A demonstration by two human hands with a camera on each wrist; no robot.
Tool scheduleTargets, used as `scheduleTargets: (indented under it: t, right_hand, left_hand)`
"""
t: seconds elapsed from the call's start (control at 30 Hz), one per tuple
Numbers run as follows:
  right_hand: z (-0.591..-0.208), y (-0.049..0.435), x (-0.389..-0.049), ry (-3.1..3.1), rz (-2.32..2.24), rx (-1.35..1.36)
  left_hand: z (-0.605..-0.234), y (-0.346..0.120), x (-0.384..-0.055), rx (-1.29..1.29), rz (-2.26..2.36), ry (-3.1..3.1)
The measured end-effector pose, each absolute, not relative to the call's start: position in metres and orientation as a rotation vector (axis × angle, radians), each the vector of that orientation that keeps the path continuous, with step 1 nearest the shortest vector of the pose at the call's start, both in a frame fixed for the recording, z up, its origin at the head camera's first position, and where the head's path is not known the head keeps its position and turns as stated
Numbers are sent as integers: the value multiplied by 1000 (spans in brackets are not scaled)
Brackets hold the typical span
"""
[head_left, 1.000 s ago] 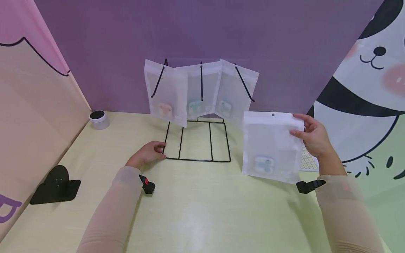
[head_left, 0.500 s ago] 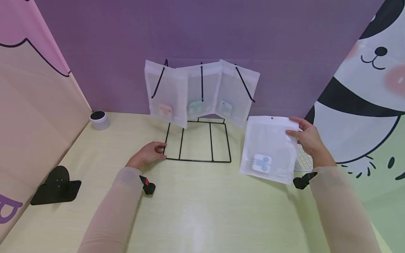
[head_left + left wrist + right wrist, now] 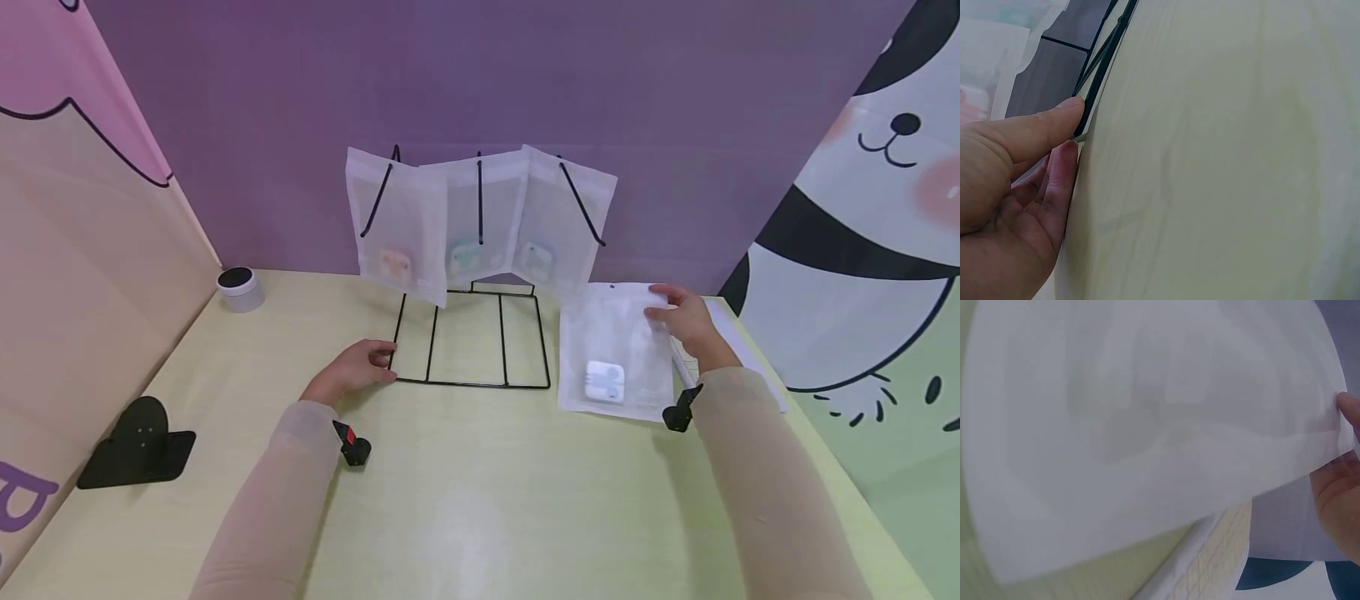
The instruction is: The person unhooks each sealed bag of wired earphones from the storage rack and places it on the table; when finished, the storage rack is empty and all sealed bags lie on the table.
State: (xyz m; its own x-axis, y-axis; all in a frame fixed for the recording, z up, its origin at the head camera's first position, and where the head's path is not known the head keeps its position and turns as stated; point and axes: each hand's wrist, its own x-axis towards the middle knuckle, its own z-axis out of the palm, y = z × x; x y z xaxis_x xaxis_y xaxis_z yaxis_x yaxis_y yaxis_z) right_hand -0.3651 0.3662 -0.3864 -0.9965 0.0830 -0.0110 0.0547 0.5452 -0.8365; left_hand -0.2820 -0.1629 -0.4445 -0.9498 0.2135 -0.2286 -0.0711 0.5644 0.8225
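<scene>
My left hand (image 3: 351, 367) pinches the left front corner of a black wire display rack (image 3: 487, 385) between thumb and fingers; in the left wrist view the thumb lies against the dark wire (image 3: 1107, 59). Three white translucent pouches hang side by side from the rack's hooks (image 3: 481, 204), each with a small square item showing low inside. My right hand (image 3: 686, 325) pinches the upper right edge of another white pouch (image 3: 615, 333) with a hang hole at its top and a white square earphone case (image 3: 604, 382) inside. This pouch fills most of the right wrist view.
A white keyboard-like thing (image 3: 1213, 556) with a gridded top lies behind the held pouch at the right. A white jar with a black lid (image 3: 240, 290) stands at the back left, and a black heart-topped stand (image 3: 138, 446) is nearer on that side.
My right hand has carried its pouch left towards the rack, and the pouch's right part has swung closer. My left hand keeps its hold on the rack.
</scene>
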Motion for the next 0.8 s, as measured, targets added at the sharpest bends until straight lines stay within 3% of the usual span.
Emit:
scheduleTargets:
  t: [0.3,0.8]
  right_hand:
    - [-403,354,-376,-2818,1458,-240]
    - [-416,351,-385,-2967,1378,-59]
  left_hand:
    - [-446,-165,-282,137,1341,2508]
    - [-449,-165,-282,110,1335,2509]
